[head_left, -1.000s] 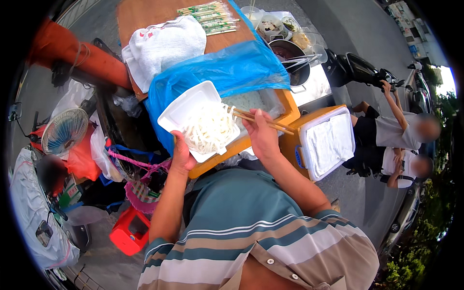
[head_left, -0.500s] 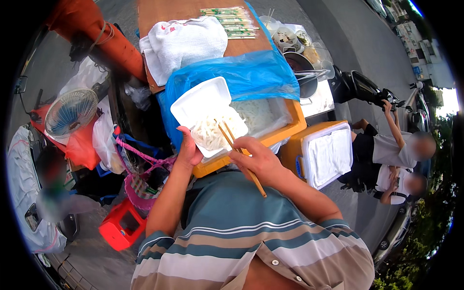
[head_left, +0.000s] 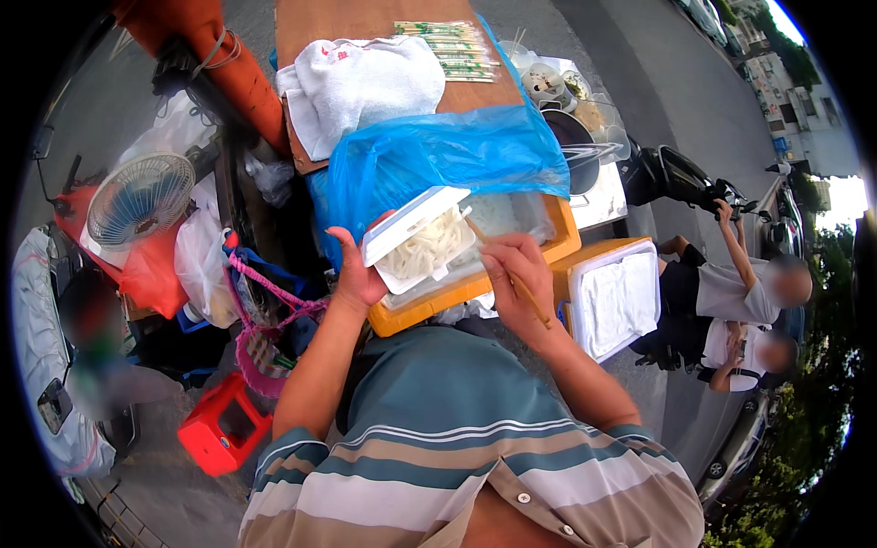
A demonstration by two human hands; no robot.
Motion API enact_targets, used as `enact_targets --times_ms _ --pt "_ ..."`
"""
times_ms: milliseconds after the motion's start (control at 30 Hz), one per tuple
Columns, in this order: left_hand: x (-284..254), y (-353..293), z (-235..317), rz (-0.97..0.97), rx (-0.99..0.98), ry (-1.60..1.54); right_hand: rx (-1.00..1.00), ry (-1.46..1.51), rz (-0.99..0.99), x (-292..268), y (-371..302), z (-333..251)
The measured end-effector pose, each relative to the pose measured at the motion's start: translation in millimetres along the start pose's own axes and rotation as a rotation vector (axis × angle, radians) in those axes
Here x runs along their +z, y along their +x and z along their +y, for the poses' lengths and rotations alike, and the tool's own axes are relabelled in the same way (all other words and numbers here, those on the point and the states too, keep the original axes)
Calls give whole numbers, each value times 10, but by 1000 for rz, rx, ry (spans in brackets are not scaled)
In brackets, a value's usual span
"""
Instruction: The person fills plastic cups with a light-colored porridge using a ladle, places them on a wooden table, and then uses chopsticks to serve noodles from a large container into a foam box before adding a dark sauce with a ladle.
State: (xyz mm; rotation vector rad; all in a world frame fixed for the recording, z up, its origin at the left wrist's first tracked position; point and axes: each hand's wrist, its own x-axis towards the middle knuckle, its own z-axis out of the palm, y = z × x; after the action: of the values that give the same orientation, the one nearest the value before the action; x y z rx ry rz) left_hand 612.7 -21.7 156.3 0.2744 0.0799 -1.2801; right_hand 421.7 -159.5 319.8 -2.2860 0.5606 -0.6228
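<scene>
My left hand (head_left: 359,276) grips a white foam takeaway box (head_left: 402,285) by its left side. Flat white noodles (head_left: 435,247) fill the box, and its hinged lid (head_left: 413,219) is tilted partway down over them. In my right hand (head_left: 521,283), wooden chopsticks (head_left: 532,301) are held close to the box's right side, their tips near the noodles. Below the box is a yellow crate (head_left: 393,318) lined with clear plastic, holding pale contents. A blue plastic bag (head_left: 448,151) covers the crate's far part.
A white towel (head_left: 361,91) and wrapped chopsticks (head_left: 448,52) lie on a brown board. At right stand a pot (head_left: 568,132), tubs and a second yellow box (head_left: 617,297) topped with white cloth. A fan (head_left: 142,201), red stool (head_left: 226,425) and bags are left; people and a scooter right.
The box's lid has swung from upright to partway down over the noodles. My right hand has drawn back to the right with the chopsticks, out of the noodles.
</scene>
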Motion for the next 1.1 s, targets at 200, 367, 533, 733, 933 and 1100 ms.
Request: enact_targets --times_ms 200,367,533,733,933,1100 --pt "-83 -118 46 -4 -1 -9 -420 -110 -197 273 -262 43" --pt "23 -315 270 123 62 18 -458 110 -68 -36 -249 -124" --pt "27 -539 562 179 177 136 -189 91 90 238 -95 115" --pt "60 -602 733 161 131 130 -106 -324 -498 1603 -208 1015" --pt "24 -591 767 187 82 137 -111 -263 -758 1661 -257 1137" --pt "203 -574 689 175 128 179 -198 -539 -14 672 340 1355"
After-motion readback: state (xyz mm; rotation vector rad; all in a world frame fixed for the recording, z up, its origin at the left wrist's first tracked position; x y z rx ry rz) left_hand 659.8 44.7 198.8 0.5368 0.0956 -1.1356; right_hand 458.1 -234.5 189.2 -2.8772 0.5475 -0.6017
